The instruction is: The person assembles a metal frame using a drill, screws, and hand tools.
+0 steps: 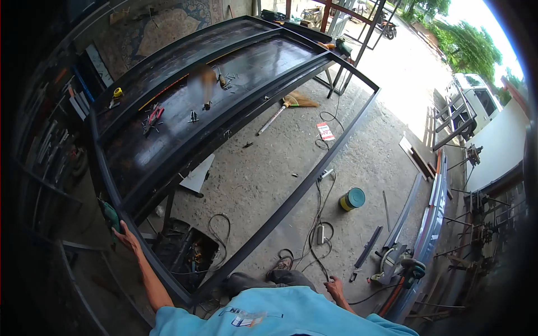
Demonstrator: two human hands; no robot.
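At the lower left, my left hand (128, 237) is closed on the rear of a green power tool (110, 215), beside the outer edge of a dark metal frame (283, 217). The tool's front end is too dark to make out. My right hand (334, 288) is low near my right side, its fingers closed around a dark power cable (317, 262). That cable runs up to a white power strip (320, 235) on the floor. Pliers with red handles (152, 117), a screwdriver (225, 83) and small loose screws (194, 116) lie on the dark panel within the frame.
A yellow tape measure (117, 93) rests at the frame's left. On the concrete floor are a broom (291, 103), a green-lidded bucket (353, 199), an open toolbox (188, 249), loose cables, a mitre saw (389, 262) and long metal profiles (430, 215). A white truck (476, 92) stands outside.
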